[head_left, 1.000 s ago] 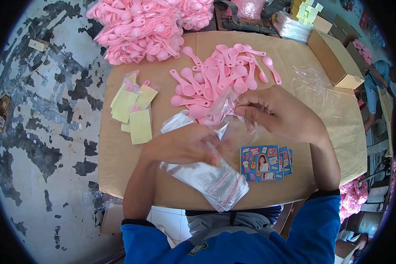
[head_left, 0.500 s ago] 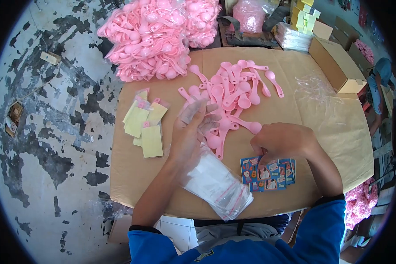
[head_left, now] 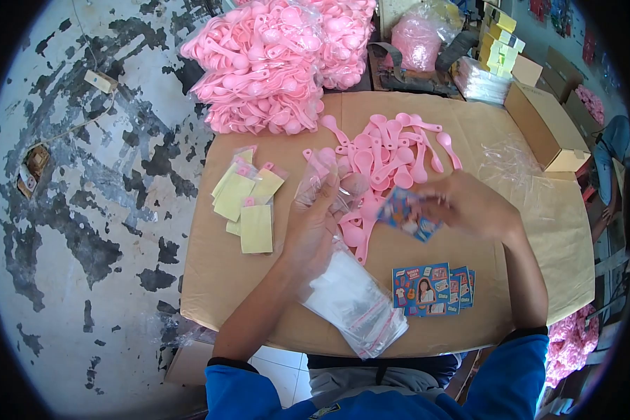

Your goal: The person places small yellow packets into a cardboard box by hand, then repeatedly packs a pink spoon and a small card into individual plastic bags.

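Observation:
My left hand (head_left: pixel 315 210) has its fingers closed on a clear plastic bag (head_left: pixel 334 168), its see-through film spread around the fingertips. Under that wrist lies a stack of clear plastic bags (head_left: pixel 353 297) with reddish seal lines. A blue printed card (head_left: pixel 407 213), smeared by motion, is pinched in my right hand (head_left: pixel 469 206), just right of the plastic bag. More blue printed cards (head_left: pixel 427 288) lie overlapping near the table's front edge. Behind both hands, loose pink measuring spoons (head_left: pixel 378 150) are heaped on the brown table covering.
Packed pouches with yellowish cards (head_left: pixel 257 227) lie at the left. Large bags of pink spoons (head_left: pixel 259 63) stand at the back left. A cardboard box (head_left: pixel 544 126) sits at the back right, beside crumpled clear film (head_left: pixel 514 164). Another person (head_left: pixel 605 168) is at the far right.
My right hand has lifted a blue printed card off the pile and carried it up toward my left hand. The left hand still holds the bag. The whole view has shifted slightly.

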### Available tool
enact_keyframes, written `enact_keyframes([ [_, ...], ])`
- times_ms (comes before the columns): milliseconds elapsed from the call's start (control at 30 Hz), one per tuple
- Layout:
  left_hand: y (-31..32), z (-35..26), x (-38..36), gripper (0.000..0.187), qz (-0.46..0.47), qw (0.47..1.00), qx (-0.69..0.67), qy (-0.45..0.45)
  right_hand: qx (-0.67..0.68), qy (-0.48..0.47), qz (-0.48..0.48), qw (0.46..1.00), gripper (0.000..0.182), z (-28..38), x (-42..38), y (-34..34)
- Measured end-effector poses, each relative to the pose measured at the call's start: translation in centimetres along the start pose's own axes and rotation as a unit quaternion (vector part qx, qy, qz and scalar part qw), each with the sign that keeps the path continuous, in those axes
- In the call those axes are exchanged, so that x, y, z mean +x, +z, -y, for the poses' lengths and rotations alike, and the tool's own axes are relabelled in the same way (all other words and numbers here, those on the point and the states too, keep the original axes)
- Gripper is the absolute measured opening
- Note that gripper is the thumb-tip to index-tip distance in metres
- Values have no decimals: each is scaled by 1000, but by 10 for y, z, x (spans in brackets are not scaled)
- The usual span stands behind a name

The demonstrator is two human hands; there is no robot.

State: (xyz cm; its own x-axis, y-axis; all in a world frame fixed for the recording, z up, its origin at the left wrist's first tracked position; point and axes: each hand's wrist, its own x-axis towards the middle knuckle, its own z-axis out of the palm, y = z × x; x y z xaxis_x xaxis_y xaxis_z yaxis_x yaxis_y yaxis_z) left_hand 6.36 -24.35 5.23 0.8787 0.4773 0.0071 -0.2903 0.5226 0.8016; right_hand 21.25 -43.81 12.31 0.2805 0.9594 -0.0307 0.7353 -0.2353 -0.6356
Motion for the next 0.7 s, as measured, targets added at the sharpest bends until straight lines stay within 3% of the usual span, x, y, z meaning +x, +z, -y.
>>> enact_keyframes([
  [133,5,1,-2,42,1,1000,6,13,122,6,-99,988,14,1,16,15],
  [233,1,5,0,40,-3,999,21,33,160,-30,-120,979,17,-3,24,32],
  [433,6,-1,-1,34,-49,998,1,44,167,-32,-124,978,22,-8,27,37],
  [533,3,3,0,35,7,998,10,62,151,-25,-124,980,22,-6,28,38],
  [633,20,1,-7,33,-27,998,-18,60,210,-2,-118,970,20,0,28,45],
  [700,12,5,-4,31,-3,999,-4,50,170,-16,-120,978,18,4,28,47],
])
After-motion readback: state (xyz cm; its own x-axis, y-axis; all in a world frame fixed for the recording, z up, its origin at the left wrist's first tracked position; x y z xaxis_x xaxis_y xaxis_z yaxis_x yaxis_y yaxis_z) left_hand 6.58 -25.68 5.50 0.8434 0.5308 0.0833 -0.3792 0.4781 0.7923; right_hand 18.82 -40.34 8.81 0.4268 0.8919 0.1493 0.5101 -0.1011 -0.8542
